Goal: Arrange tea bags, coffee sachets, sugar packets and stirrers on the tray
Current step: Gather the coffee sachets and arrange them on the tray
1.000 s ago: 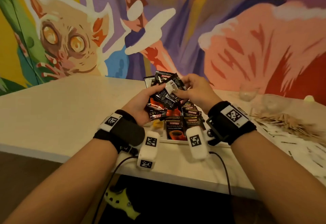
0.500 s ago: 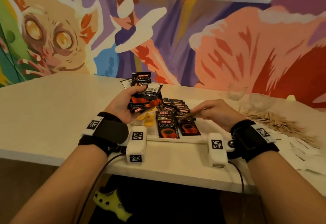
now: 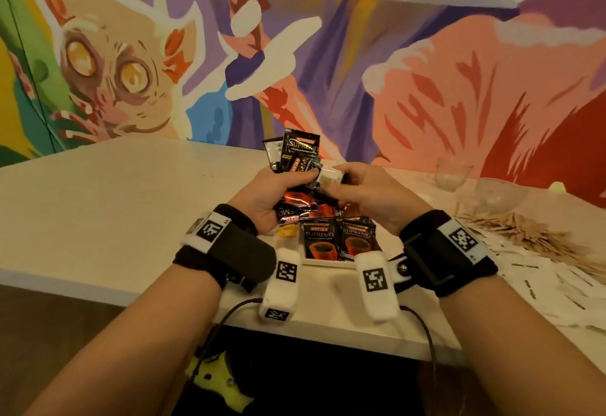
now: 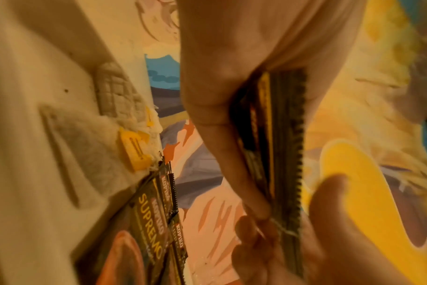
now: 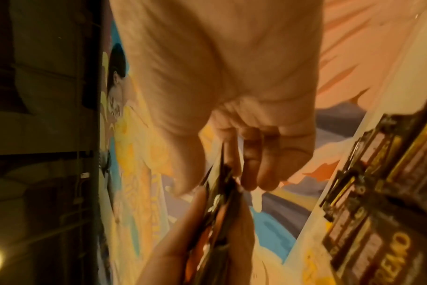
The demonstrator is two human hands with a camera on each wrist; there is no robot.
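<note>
**Fingers of both hands closed on the sachet stack**

Fingers of the left hand [image 3: 262,199] curl round a fanned stack of black coffee sachets [image 3: 300,156], thumb pressed across the front and the other fingers behind, so the stack stands nearly upright above the tray [image 3: 323,263]. The left wrist view shows the same grip edge-on: the thumb lies along the serrated edges of the sachets, clamped narrow against the stack.

The right hand [image 3: 370,196] meets the stack from the other side. Its thumb and forefinger pinch one sachet [image 3: 329,178] at the front of the fan, its pale back panel facing the camera. In the right wrist view, the remaining fingers [image 5: 258,165] are bent loosely beside the pinch and hold nothing. This pinched sachet touches the stack in the left hand; whether it has come free of the stack I cannot tell.

Below the hands, more coffee sachets lie face up in rows on the tray, two at its near edge [image 3: 319,240]. Yellow-tagged tea bags [image 4: 134,148] lie on the tray just left of them.

On the surface [image 3: 98,206] to the right lies a heap of wooden stirrers [image 3: 524,235], with white sugar packets [image 3: 541,284] spread near it and two clear glass bowls [image 3: 498,194] behind.
</note>
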